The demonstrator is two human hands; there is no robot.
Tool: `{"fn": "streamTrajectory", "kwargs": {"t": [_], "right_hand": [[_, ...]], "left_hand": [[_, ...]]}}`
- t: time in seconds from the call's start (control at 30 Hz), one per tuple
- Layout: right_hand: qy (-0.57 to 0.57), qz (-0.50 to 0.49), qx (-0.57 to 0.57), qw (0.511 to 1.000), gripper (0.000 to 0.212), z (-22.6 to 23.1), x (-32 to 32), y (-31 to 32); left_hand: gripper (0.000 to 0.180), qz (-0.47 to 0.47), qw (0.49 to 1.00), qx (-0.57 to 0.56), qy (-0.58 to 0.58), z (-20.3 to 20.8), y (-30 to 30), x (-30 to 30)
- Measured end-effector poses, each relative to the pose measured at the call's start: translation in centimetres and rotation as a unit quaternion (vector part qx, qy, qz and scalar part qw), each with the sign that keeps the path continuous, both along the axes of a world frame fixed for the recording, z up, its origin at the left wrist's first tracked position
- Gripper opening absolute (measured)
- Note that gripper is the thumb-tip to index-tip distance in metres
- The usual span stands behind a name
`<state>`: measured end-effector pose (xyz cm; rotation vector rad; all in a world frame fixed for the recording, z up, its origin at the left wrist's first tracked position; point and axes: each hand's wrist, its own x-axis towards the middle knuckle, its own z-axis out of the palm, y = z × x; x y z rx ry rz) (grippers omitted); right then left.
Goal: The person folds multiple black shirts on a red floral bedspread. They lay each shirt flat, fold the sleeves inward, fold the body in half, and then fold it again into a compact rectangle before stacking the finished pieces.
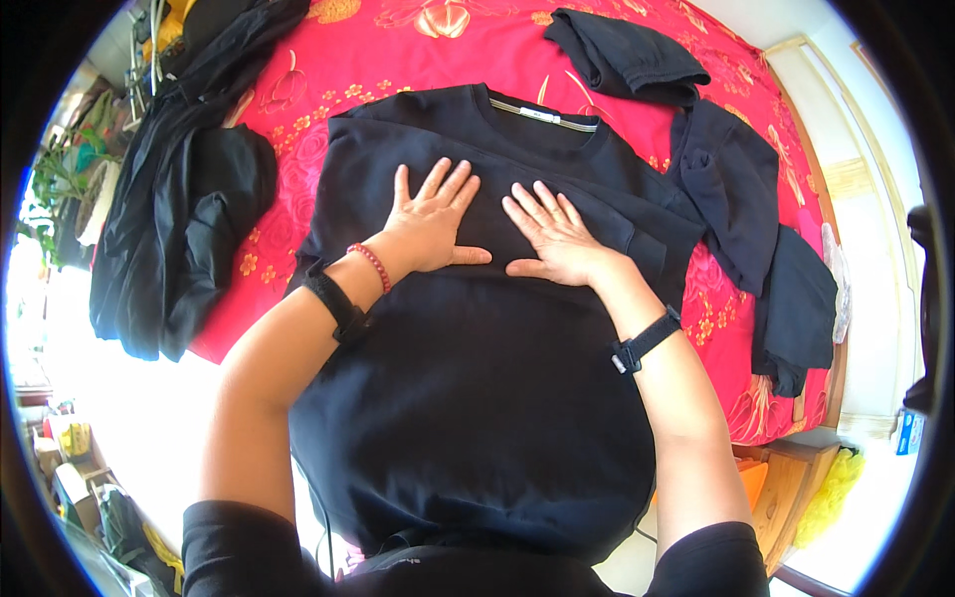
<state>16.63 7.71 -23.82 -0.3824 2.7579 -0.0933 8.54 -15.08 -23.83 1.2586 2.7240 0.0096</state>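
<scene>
A black crew-neck sweatshirt (398, 139) lies spread on the bed, its neckline and pale label at the far side. One or more of its sleeves seem folded across the chest. My left hand (438, 219) presses flat on the left of the chest, fingers spread. On the right of the chest rests my right hand (557, 234), also flat with fingers apart. The two thumbs point toward each other with a gap between them. Toward me the black cloth runs down past the bed's edge, and where it meets my own black shirt (477, 572) is hard to tell.
Beneath is a red bedspread (288, 85) with gold flowers. Dark garments (189, 229) lie heaped at the left edge. Several dark folded clothes (731, 174) line the right side. Near right stand a wooden piece of furniture (791, 478) and a yellow plastic bag (834, 493).
</scene>
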Motion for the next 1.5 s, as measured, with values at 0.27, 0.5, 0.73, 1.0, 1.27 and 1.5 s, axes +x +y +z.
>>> {"fn": "streamTrajectory", "kwargs": {"t": [0.27, 0.5, 0.73, 1.0, 1.27, 1.5], "right_hand": [[-0.112, -0.047, 0.045, 0.992, 0.111, 3.4, -0.7, 1.9], [0.095, -0.128, -0.255, 0.954, 0.028, 3.2, -5.3, -1.5], [0.240, -0.147, -0.207, 0.937, 0.014, -1.4, -4.7, -2.8], [0.172, -0.221, -0.198, 0.939, 0.010, -0.5, -5.5, -3.2], [0.037, -0.253, -0.403, 0.879, 0.008, 0.8, -1.8, -1.2], [0.177, -0.178, -0.240, 0.938, 0.014, -0.5, -2.3, -3.3]], "left_hand": [[0.125, 0.092, 0.993, -0.071, -0.022, 1.3, -1.5, 1.3], [0.076, 0.167, 0.960, -0.156, -0.161, 4.7, 2.2, 7.6], [0.072, 0.099, 0.955, -0.152, -0.234, 5.2, 1.2, 6.5], [0.061, 0.063, 0.964, -0.140, -0.217, 6.2, 0.2, 4.3], [0.071, 0.029, 0.967, -0.187, -0.173, 6.1, 1.2, 5.9], [0.070, -0.054, 0.981, -0.107, -0.151, 5.5, -0.6, 4.9]]}}
